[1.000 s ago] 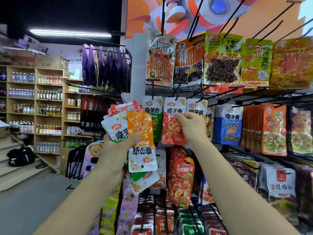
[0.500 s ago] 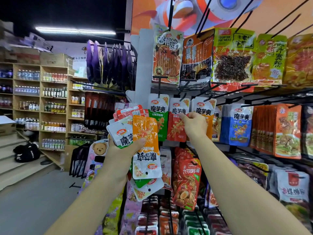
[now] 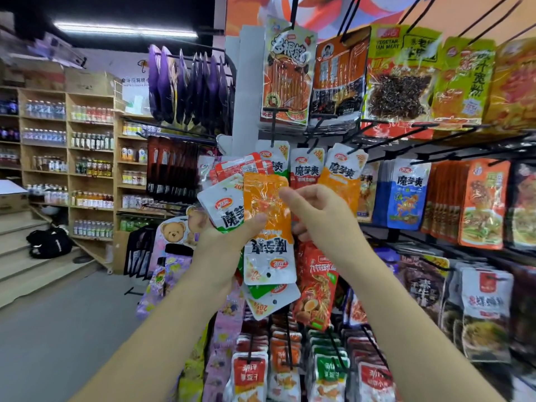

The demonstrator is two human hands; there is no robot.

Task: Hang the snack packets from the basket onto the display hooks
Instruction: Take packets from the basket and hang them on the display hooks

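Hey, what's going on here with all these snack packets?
A person is stocking a snack display. Their left hand grips a fanned bunch of snack packets, and their right hand pinches the upper edge of the orange packet at the front of that bunch. It has not been pulled free yet. Just above, matching packets already hang on the display hooks.

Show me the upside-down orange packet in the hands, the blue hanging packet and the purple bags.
orange packet point(image 3: 268, 204): head view, its clear orange upper half.
blue packet point(image 3: 407, 198): head view, the blue front, mid-height.
purple bags point(image 3: 162, 82): head view, side of one left bag.
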